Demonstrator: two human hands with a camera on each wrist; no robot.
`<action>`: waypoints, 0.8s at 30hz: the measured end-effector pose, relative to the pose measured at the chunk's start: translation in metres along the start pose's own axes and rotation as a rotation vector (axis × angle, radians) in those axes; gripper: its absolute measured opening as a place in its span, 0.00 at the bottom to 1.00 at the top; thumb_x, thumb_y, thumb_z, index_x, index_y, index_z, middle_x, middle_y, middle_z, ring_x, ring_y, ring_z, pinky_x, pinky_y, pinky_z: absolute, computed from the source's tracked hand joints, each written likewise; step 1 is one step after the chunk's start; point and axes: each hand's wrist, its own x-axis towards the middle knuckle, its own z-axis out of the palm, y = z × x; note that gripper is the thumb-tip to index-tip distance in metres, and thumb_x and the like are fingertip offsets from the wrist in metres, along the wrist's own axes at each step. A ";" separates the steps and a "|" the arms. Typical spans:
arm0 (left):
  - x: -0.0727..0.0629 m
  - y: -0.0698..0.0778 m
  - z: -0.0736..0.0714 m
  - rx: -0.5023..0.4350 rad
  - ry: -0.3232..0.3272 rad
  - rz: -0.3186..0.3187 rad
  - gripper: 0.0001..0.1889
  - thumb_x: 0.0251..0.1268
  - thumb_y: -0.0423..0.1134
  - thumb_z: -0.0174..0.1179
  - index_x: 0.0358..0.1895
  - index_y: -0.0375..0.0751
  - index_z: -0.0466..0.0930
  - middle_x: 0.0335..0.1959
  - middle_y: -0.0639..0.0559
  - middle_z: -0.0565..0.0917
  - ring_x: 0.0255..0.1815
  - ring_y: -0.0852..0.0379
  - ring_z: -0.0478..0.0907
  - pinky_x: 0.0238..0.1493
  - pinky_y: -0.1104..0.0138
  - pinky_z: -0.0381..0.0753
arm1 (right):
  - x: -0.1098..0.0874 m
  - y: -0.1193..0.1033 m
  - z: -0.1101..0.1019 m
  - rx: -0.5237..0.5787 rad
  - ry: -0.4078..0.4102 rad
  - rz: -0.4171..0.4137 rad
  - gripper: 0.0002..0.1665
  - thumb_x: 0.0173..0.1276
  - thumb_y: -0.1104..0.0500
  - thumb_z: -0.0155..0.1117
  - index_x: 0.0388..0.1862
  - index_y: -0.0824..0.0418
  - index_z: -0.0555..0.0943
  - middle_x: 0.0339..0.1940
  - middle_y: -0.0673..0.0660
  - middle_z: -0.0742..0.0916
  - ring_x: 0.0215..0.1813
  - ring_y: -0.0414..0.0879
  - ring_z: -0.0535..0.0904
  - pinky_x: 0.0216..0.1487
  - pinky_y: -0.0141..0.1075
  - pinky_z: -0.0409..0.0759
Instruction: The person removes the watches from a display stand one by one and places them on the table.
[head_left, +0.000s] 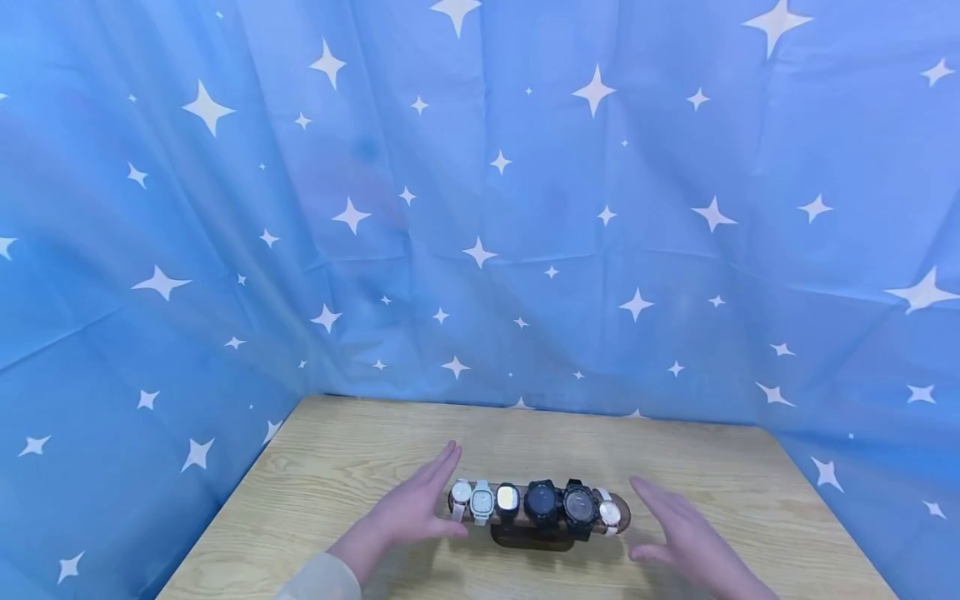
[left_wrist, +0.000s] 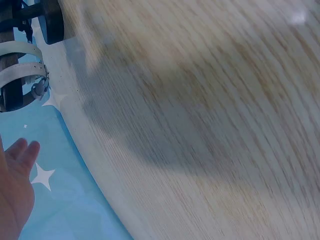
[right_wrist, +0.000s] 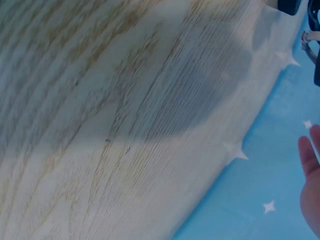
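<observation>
Blue starry curtain (head_left: pixel 540 183) far, L & R; wood desk (head_left: pixel 337 450); watch stand (head_left: pixel 521 539) on desk, L hand (head_left: pixel 420 506) nr its left end, R hand (head_left: pixel 682 533) nr its right, both w/ fingers straight, thumbs apart; 6 watches (head_left: pixel 482 502) in row on stand

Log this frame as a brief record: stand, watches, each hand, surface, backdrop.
Stand: display stand with a dark base, on the wooden table
Watches: six watches in a row on it, including a pale green one and one with a lit face
Left hand: left hand, open at the stand's left end; contact unclear
Right hand: right hand, open by the right end, holding nothing
Backdrop: blue cloth with white stars
</observation>
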 end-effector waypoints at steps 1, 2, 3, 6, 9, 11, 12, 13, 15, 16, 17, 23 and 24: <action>0.000 0.000 0.000 -0.012 -0.006 0.000 0.59 0.48 0.65 0.62 0.75 0.45 0.34 0.75 0.46 0.41 0.70 0.41 0.54 0.66 0.50 0.59 | 0.001 -0.001 0.000 0.003 -0.001 -0.004 0.54 0.41 0.46 0.76 0.65 0.69 0.67 0.62 0.67 0.74 0.56 0.67 0.72 0.54 0.63 0.69; 0.001 0.001 0.001 -0.024 -0.010 -0.001 0.59 0.48 0.65 0.62 0.75 0.45 0.35 0.75 0.47 0.42 0.71 0.43 0.53 0.67 0.51 0.57 | 0.001 -0.001 0.001 0.009 -0.003 -0.006 0.54 0.41 0.47 0.76 0.65 0.69 0.67 0.61 0.68 0.74 0.56 0.66 0.72 0.54 0.63 0.69; 0.002 0.001 0.002 -0.038 -0.012 -0.004 0.59 0.47 0.64 0.63 0.75 0.44 0.36 0.75 0.47 0.43 0.71 0.43 0.53 0.68 0.52 0.57 | 0.002 -0.002 0.002 0.013 -0.004 -0.007 0.53 0.40 0.47 0.77 0.64 0.69 0.68 0.61 0.68 0.75 0.56 0.66 0.72 0.54 0.62 0.70; 0.002 0.002 0.004 -0.067 -0.007 -0.001 0.57 0.45 0.61 0.67 0.74 0.40 0.44 0.74 0.45 0.50 0.71 0.45 0.55 0.68 0.52 0.57 | 0.003 -0.002 0.005 0.030 -0.016 -0.003 0.52 0.40 0.49 0.77 0.64 0.68 0.69 0.59 0.67 0.76 0.56 0.65 0.72 0.54 0.60 0.71; 0.002 0.002 0.005 -0.087 0.005 0.002 0.53 0.44 0.58 0.69 0.71 0.38 0.54 0.71 0.44 0.59 0.69 0.45 0.59 0.67 0.52 0.60 | 0.005 -0.002 0.008 0.049 -0.030 0.002 0.50 0.40 0.49 0.77 0.63 0.67 0.70 0.57 0.66 0.77 0.56 0.64 0.72 0.54 0.59 0.72; 0.003 0.003 0.005 -0.094 0.013 0.006 0.50 0.43 0.57 0.70 0.69 0.38 0.59 0.69 0.44 0.63 0.67 0.46 0.62 0.65 0.51 0.63 | 0.006 -0.002 0.008 0.069 -0.048 0.020 0.49 0.41 0.50 0.77 0.63 0.67 0.70 0.57 0.66 0.77 0.57 0.64 0.72 0.54 0.59 0.72; 0.003 0.003 0.005 -0.100 0.015 0.005 0.48 0.44 0.57 0.70 0.68 0.38 0.60 0.68 0.44 0.64 0.66 0.46 0.63 0.65 0.52 0.64 | 0.007 -0.002 0.008 0.076 -0.053 0.026 0.48 0.42 0.50 0.77 0.62 0.67 0.71 0.57 0.66 0.77 0.57 0.64 0.72 0.54 0.59 0.72; 0.003 0.004 0.006 -0.104 0.018 0.007 0.47 0.44 0.56 0.70 0.68 0.39 0.61 0.67 0.45 0.65 0.65 0.47 0.64 0.64 0.52 0.65 | 0.007 -0.002 0.009 0.082 -0.058 0.033 0.47 0.42 0.51 0.77 0.62 0.67 0.71 0.57 0.65 0.77 0.57 0.64 0.72 0.54 0.59 0.72; 0.003 0.004 0.006 -0.113 0.027 0.011 0.45 0.45 0.55 0.70 0.67 0.40 0.63 0.66 0.46 0.67 0.64 0.47 0.66 0.64 0.53 0.66 | 0.008 -0.002 0.009 0.084 -0.060 0.046 0.46 0.43 0.52 0.77 0.61 0.66 0.72 0.56 0.64 0.78 0.56 0.63 0.72 0.54 0.58 0.72; 0.004 0.004 0.007 -0.112 0.033 0.015 0.43 0.46 0.54 0.69 0.66 0.40 0.64 0.65 0.46 0.68 0.63 0.48 0.67 0.63 0.53 0.67 | 0.009 -0.003 0.010 0.086 -0.063 0.051 0.45 0.43 0.52 0.76 0.61 0.66 0.72 0.56 0.64 0.78 0.56 0.63 0.72 0.54 0.58 0.73; 0.004 0.004 0.008 -0.112 0.041 0.021 0.42 0.47 0.53 0.69 0.66 0.40 0.64 0.64 0.47 0.68 0.63 0.48 0.67 0.63 0.54 0.68 | 0.009 -0.003 0.010 0.086 -0.064 0.055 0.44 0.44 0.52 0.76 0.60 0.66 0.72 0.55 0.63 0.78 0.56 0.62 0.73 0.53 0.58 0.73; 0.006 0.002 0.011 -0.114 0.084 0.040 0.36 0.50 0.51 0.67 0.62 0.39 0.69 0.59 0.51 0.73 0.58 0.52 0.71 0.60 0.56 0.71 | 0.014 -0.007 0.009 0.099 -0.086 0.042 0.41 0.47 0.51 0.75 0.60 0.64 0.73 0.51 0.54 0.78 0.50 0.52 0.75 0.48 0.49 0.79; 0.007 0.002 0.012 -0.118 0.088 0.038 0.35 0.50 0.50 0.68 0.62 0.39 0.69 0.58 0.52 0.73 0.58 0.53 0.72 0.60 0.57 0.71 | 0.015 -0.007 0.009 0.104 -0.087 0.036 0.41 0.48 0.51 0.75 0.60 0.64 0.73 0.49 0.53 0.78 0.48 0.50 0.75 0.47 0.46 0.80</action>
